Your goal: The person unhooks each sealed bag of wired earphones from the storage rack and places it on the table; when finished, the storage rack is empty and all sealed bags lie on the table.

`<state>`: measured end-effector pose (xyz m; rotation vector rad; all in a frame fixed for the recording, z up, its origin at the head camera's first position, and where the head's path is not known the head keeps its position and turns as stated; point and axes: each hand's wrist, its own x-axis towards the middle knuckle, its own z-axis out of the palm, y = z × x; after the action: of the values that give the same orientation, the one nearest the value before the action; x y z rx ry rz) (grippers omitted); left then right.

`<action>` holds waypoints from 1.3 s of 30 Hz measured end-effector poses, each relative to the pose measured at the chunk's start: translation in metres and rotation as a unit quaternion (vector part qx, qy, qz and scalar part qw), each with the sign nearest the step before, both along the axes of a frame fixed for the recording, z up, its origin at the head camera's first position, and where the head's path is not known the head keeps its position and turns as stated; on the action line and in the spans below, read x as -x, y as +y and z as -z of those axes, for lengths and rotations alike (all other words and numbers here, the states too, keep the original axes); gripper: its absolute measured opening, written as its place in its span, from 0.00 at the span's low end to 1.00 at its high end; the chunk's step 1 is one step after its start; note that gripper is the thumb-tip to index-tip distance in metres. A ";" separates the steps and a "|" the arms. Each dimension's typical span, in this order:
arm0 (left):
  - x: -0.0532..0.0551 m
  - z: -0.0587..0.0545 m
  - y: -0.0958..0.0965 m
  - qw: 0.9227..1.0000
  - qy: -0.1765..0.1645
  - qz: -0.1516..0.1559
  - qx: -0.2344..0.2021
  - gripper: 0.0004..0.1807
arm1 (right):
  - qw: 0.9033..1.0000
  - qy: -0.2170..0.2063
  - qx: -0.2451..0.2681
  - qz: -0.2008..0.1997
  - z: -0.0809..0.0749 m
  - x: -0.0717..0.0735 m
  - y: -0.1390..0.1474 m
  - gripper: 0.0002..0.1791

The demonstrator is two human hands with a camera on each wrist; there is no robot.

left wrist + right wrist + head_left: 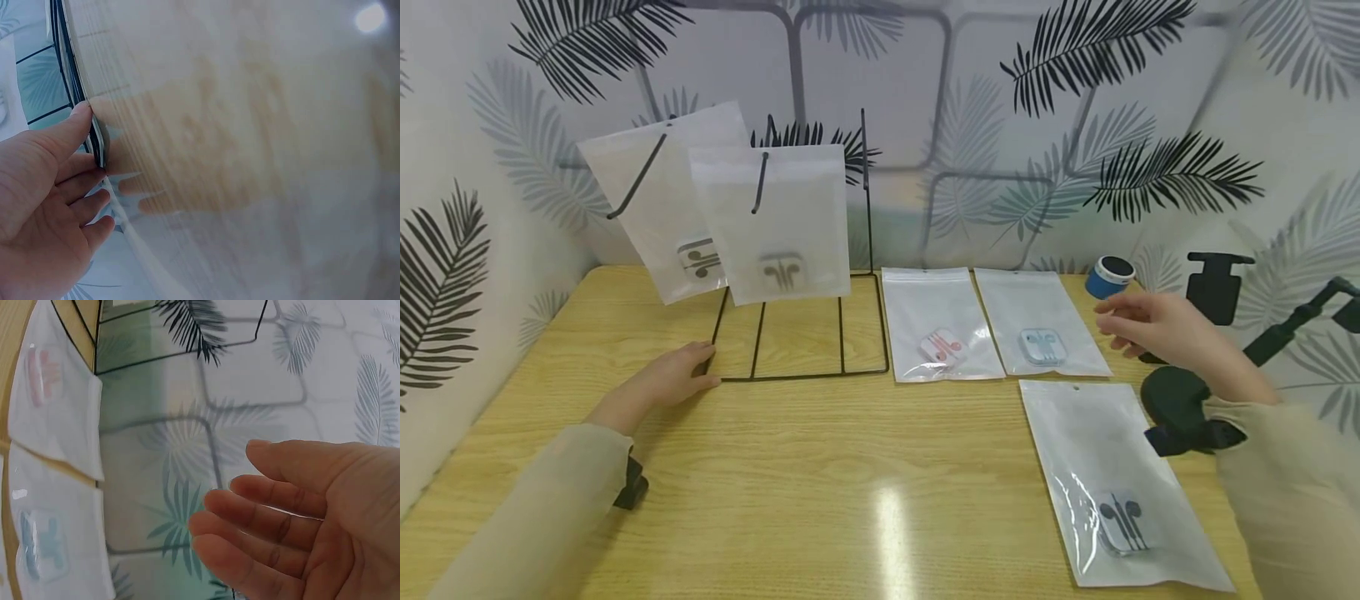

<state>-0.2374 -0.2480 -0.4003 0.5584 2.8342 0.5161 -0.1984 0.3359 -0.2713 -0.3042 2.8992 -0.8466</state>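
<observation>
My left hand (672, 375) is at the front left corner of a black wire display rack (805, 377). In the left wrist view the thumb and index finger pinch the rack's dark frame (97, 134). Two white zip pouches, a tilted one (647, 200) and a straighter one (797, 200), hang from the rack's prongs, each with cased earphones inside. My right hand (1157, 325) hovers above the right side, fingers loosely bent and holding nothing. Near it lie a pouch with blue earphones (1043, 346) and, further left, one with pink earphones (944, 346).
A larger pouch with grey earphones (1123, 521) lies at the front right of the wooden table (775, 483). A small blue cylinder with a dark top (1108, 277) stands at the back right. Black stand parts (1213, 287) are beside my right arm. Leaf-patterned cloth (970, 108) backs the table.
</observation>
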 end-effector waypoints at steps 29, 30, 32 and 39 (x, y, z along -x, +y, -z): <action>0.003 0.004 -0.003 1.000 -0.001 0.002 0.003 0.34 | 0.974 0.024 0.203 -0.095 0.000 0.125 -0.233 0.25; 0.002 0.004 -0.002 1.000 0.000 0.002 0.003 0.34 | 0.972 0.022 0.215 -0.095 0.002 0.127 -0.236 0.26; 0.002 0.004 -0.002 1.000 0.000 0.000 0.004 0.34 | 0.967 0.017 0.237 -0.095 0.006 0.132 -0.243 0.26; 0.002 0.002 0.000 1.000 0.006 0.001 0.006 0.33 | 0.948 -0.007 0.303 -0.099 0.011 0.139 -0.262 0.31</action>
<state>-0.2392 -0.2483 -0.4020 0.5650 2.8462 0.4971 -0.3370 0.0737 -0.2822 -0.6174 2.4598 -1.6657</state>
